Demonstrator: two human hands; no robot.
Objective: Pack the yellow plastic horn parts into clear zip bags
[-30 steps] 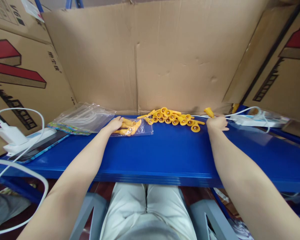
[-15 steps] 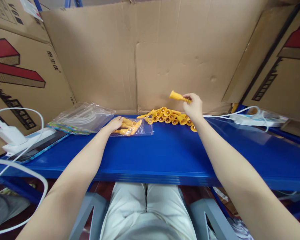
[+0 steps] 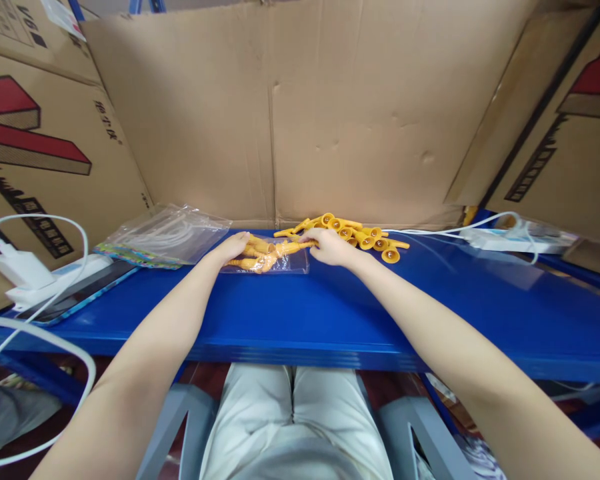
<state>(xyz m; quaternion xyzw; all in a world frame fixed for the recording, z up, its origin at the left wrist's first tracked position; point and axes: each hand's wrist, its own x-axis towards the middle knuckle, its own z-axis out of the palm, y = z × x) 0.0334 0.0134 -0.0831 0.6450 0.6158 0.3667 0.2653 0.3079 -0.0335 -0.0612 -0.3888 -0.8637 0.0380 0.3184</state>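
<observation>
My left hand [image 3: 233, 247] is closed on the left end of a clear plastic bag [image 3: 297, 265] lying on the blue shelf. Several yellow funnel-shaped pieces [image 3: 260, 257] with narrow ridged stems lie in that bag. My right hand [image 3: 329, 246] pinches the stem of another yellow funnel-shaped piece [image 3: 295, 247], its wide end pointing left at the bag's right-hand opening. Whether its tip is inside the film I cannot tell. Behind and right of this hand, a pile of the same yellow pieces [image 3: 367, 241] lies with most cups facing me.
Left on the blue shelf [image 3: 310, 320] are a clear bag with white tubing [image 3: 173, 233], a phone [image 3: 83, 290] and a white charger [image 3: 25, 270] with a cable. A white power strip [image 3: 515, 239] lies right. Cardboard [image 3: 355, 113] stands along the back.
My right hand has come left and down from above the pile, carrying the yellow funnel-shaped piece to the bag. My left hand stays in place on the bag.
</observation>
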